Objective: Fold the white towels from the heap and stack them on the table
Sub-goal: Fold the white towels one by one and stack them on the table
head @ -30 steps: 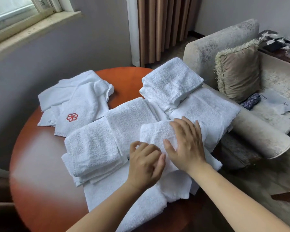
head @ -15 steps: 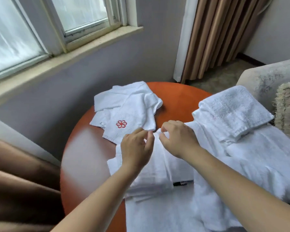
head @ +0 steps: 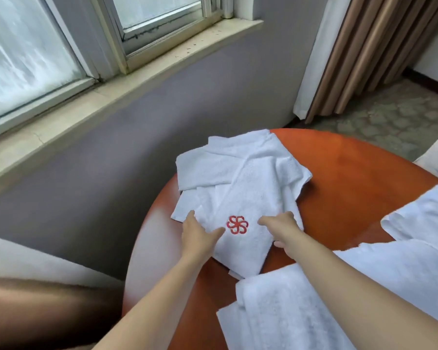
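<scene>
A white towel with a red flower emblem point(head: 240, 246) lies on top of a loose heap of white towels point(head: 238, 162) at the far left of the round orange table point(head: 352, 183). My left hand point(head: 199, 236) holds the emblem towel's left edge, thumb on top beside the emblem. My right hand point(head: 282, 229) grips its right edge, thumb on top and fingers curled under. Folded white towels point(head: 288, 314) lie at the near edge under my right forearm.
More white towels point(head: 420, 236) spread over the table's right side. A grey wall and window sill point(head: 137, 79) run close behind the table. A brown curtain point(head: 364, 54) hangs at the back right. A dark padded seat point(head: 36, 306) sits at the lower left.
My view swung left from the folded pile to the heap. Both hands left the folded towels and moved forward onto the emblem towel, taking hold of its two sides.
</scene>
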The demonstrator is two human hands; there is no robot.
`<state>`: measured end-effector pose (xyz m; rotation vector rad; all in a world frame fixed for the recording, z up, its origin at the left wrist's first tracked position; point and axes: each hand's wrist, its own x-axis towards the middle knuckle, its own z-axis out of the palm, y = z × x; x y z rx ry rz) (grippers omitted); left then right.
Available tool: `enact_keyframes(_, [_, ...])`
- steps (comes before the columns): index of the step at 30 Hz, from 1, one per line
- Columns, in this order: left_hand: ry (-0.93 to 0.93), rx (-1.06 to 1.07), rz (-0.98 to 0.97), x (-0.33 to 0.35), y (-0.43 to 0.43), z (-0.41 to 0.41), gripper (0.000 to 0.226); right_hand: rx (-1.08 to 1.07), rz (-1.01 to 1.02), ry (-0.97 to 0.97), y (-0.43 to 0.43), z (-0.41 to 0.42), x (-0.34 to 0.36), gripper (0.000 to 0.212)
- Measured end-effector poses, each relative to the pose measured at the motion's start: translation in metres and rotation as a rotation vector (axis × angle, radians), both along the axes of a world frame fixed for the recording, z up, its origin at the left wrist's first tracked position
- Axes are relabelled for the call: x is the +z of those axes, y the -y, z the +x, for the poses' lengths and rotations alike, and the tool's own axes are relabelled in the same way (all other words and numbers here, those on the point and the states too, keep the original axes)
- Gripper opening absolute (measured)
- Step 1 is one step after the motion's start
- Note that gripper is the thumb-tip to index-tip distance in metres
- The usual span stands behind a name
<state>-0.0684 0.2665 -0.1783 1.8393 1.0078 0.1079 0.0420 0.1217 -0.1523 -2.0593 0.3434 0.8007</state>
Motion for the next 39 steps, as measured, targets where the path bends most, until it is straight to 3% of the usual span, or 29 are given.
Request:
enact_keyframes(2, [0.001, 0.026, -0.056, -0.008, -0.006, 0.005, 0.093, -0.107, 0.041, 0.003, 0.000, 0.006, -0.013, 0.078])
enact_keyframes(4, [-0.060, 0.026, -0.057, -0.009, -0.009, 0.008, 0.080, -0.184, 0.147, -0.035, 0.003, 0.014, -0.021, 0.077])
enact_keyframes(7, [-0.132, -0.086, -0.041, -0.007, -0.014, 0.010, 0.031, -0.213, 0.327, -0.174, 0.002, 0.012, -0.002, 0.030])
enact_keyframes(9, [-0.077, -0.125, -0.040, -0.001, -0.019, 0.013, 0.018, -0.203, 0.454, -0.248, -0.001, 0.011, 0.010, 0.020])
enact_keyframes(11, [-0.002, -0.100, -0.049, 0.015, -0.021, 0.020, 0.018, -0.212, 0.570, -0.284, -0.006, 0.008, 0.019, 0.019])
enact_keyframes(13, [0.111, -0.103, 0.085, 0.033, -0.019, 0.023, 0.031, -0.236, 0.614, -0.273, -0.013, 0.005, 0.024, 0.022])
enact_keyframes(15, [0.241, -0.370, 0.207, 0.053, -0.011, 0.016, 0.060, -0.276, 0.705, -0.272, -0.022, 0.002, 0.026, 0.028])
enact_keyframes(17, [0.159, -0.708, 0.367, 0.059, 0.004, 0.009, 0.094, -0.301, 0.771, -0.275, -0.030, 0.002, 0.030, 0.036])
enact_keyframes(18, [0.074, -0.778, 0.482, 0.058, 0.008, 0.009, 0.100, -0.313, 0.806, -0.277, -0.034, 0.002, 0.032, 0.038])
enact_keyframes(21, [-0.117, -0.627, 0.709, 0.052, 0.008, 0.014, 0.099, -0.298, 0.910, -0.281, -0.041, 0.001, 0.040, 0.032])
enact_keyframes(25, [0.191, -0.527, 0.968, 0.033, -0.020, 0.018, 0.086, -0.287, 1.046, -0.267, -0.047, 0.007, 0.043, 0.029])
enact_keyframes(31, [0.462, -0.625, 1.129, 0.027, -0.062, 0.014, 0.056, -0.477, 1.166, -0.178, -0.048, 0.032, 0.030, 0.042])
enact_keyframes(35, [0.542, -0.638, 1.236, 0.019, -0.095, 0.017, 0.050, -0.578, 1.223, -0.033, -0.045, 0.070, 0.027, 0.036])
enact_keyframes(39, [0.540, -0.602, 1.284, 0.010, -0.127, 0.034, 0.043, -0.556, 1.151, -0.052, -0.052, 0.101, 0.030, 0.045])
